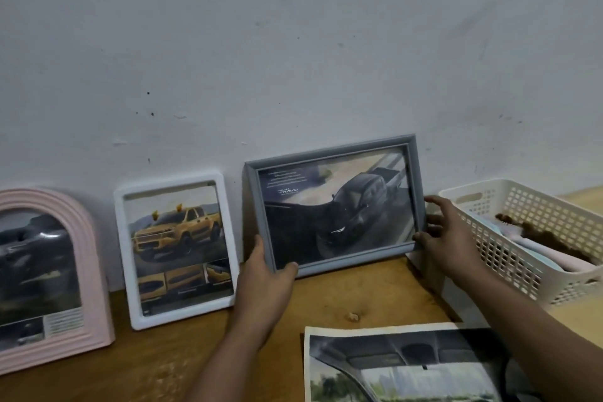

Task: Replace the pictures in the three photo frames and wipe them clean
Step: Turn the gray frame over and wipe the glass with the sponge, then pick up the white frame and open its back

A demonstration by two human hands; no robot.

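Three photo frames lean against the wall on a wooden table (375, 300). A grey frame (332, 153) with a dark truck picture stands in the middle right. My left hand (266, 274) grips its lower left corner, thumb on the front rim. My right hand (447, 225) holds its right edge, fingers spread along the side. Left of it stands a white frame (177, 320) with a yellow truck picture. A pink arched frame (94, 238) with a dark picture stands at the far left. A loose printed picture (401, 365) lies flat at the front.
A white perforated basket (522, 206) holding folded cloths and something brown sits at the right, close to my right hand. The white wall (293, 59) rises directly behind the frames.
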